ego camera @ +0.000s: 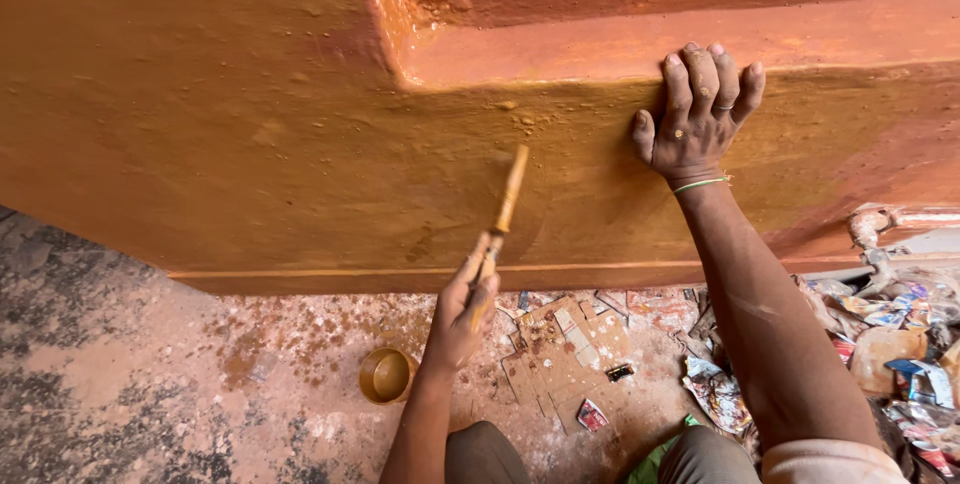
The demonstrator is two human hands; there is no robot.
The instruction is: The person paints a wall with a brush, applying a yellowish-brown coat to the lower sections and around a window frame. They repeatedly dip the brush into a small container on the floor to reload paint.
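My left hand (462, 312) grips a thin paint-smeared brush (502, 219) that points up at the orange-painted wall (250, 134); its tip lies against or just off the wet surface. My right hand (697, 116) presses flat on the wall's upper edge, fingers hooked over a reddish ledge (620, 49), with a thin green band at the wrist. A small round bowl of ochre paint (386, 375) sits on the ground just left of my left forearm.
The stained concrete floor (120, 384) runs along the wall's base. Flattened cardboard (565, 349) lies in front of my knees. A heap of torn wrappers and scraps (890, 344) fills the right side beside a pipe fitting (872, 234).
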